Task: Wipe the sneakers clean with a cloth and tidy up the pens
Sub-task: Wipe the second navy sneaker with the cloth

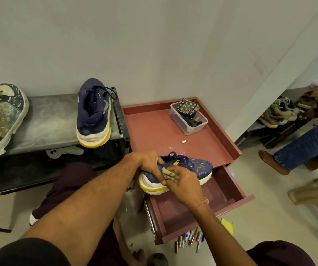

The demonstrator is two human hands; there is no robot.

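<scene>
Navy sneaker (175, 172) above open drawer (202, 206); left hand (150, 163) grips its heel collar; right hand (183, 184) pinches bunched cloth (170, 175) on its side; advisable: firm brace, short strokes toward midsole; pens (190, 239) on floor.

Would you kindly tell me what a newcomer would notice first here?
The navy sneaker at the centre, above the open red drawer: the left hand grips its heel while the right hand presses a cloth to its side. The second sneaker stands on the grey bench at left, and pens lie on the floor by the drawer.
</scene>
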